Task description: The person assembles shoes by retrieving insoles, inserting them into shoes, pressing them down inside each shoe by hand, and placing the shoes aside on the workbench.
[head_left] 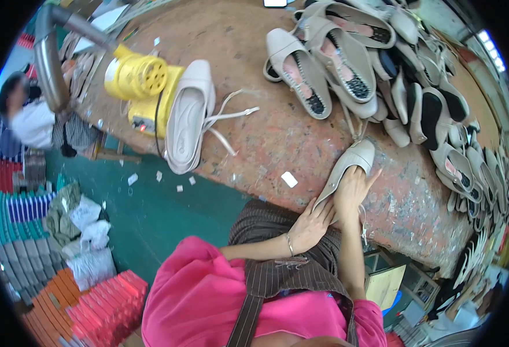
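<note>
A beige flat shoe lies at the table's near edge, toe pointing away from me. The fingers of my right hand reach inside its opening, and one digit sticks out to the right; the fingertips are hidden in the shoe. At the heel end, my left hand holds the shoe's side, its fingers close together. Thin straps trail from the shoe. Further left, another beige shoe leans against a yellow machine, its pale insole showing and its straps loose on the table.
A heap of beige shoes covers the right side of the worn table. A white tag lies near the edge. A metal duct rises at left; a person sits beyond. Coloured stacks and plastic bags stand on the green floor.
</note>
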Demonstrator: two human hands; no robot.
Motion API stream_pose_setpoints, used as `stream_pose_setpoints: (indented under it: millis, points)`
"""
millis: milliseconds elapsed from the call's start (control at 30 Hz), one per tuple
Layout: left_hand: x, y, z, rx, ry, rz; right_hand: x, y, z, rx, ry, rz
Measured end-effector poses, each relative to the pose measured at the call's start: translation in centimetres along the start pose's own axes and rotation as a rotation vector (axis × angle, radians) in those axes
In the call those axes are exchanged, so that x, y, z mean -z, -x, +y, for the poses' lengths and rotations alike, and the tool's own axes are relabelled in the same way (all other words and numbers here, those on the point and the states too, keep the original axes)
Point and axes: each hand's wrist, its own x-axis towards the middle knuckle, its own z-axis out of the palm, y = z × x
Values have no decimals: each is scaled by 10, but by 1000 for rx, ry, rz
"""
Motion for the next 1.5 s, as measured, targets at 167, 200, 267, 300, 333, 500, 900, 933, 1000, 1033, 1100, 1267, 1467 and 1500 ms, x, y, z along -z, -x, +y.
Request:
stream_pose_setpoints:
  millis: [167,200,267,300,333,500,900,933,1000,1033,1100,1267,1467,1500]
  points:
    - [-1,-7,2,50,37,81,-6,-14,8,119,-34,-14]
    - [2,-13,2,49,29,169,-4,-12,11,145,-66,-52]
    - [13,-28,-1,156,261,214,7,1,18,217,-421,117]
    - [23,-37,-6,133,261,169,17,7,29,264,-574,-19]
    - [35,-42,-13,135,244,222,30,14,39,271,-572,-20]
    - [129,-18,-82,-64,707,436,73,35,92,-49,-779,341]
    - [186,98,-222,414,-303,540,25,82,67,-187,-934,102]
    - [179,103,-220,416,-218,609,27,81,64,-120,-857,136]
    - [167,103,-218,386,-197,610,29,79,60,-157,-881,89]
    - [162,101,-216,423,-288,590,30,78,59,-134,-869,90]
    - [155,91,-218,454,-398,600,31,77,58,-117,-849,89]
    - [143,68,-222,696,-418,812,28,78,56,-139,-857,140]
    - [155,73,-208,622,-481,592,13,79,53,-88,-871,229]
    - [160,74,-205,675,-549,544,10,80,53,-85,-871,239]
